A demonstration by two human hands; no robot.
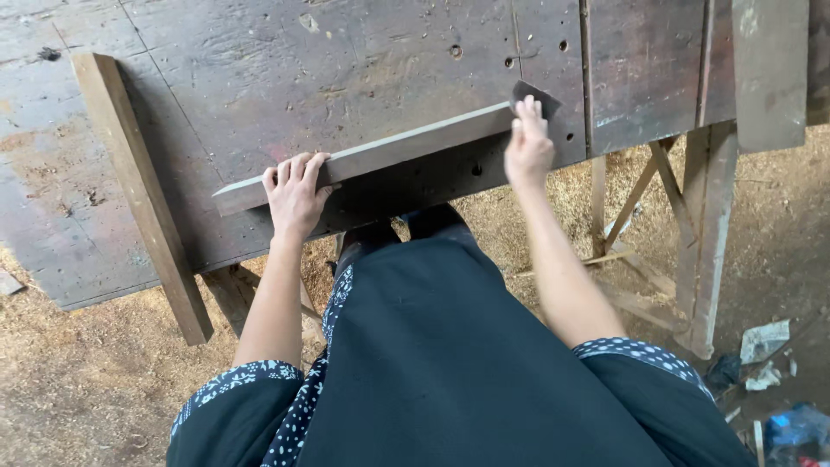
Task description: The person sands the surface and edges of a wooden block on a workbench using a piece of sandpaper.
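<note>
1. Hands work a long wooden strip [372,156] lying slantwise near the front edge of the dark desk [259,69].
2. Left hand [294,192] presses fingers closed over the strip's left end.
3. Right hand [528,149] pinches dark sandpaper [538,95] against its right end.
4. Separate plank [138,190] lies at the desk's left.

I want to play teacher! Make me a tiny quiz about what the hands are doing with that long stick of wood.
1. True or false: the left hand presses down on the long wooden strip.
2. What does the right hand hold against the strip's far end? A) dark sandpaper piece B) hammer C) paintbrush
3. Fill in: the second wooden strip lies at the ____ side of the workbench.

Key: 1 true; 2 A; 3 left.
</note>
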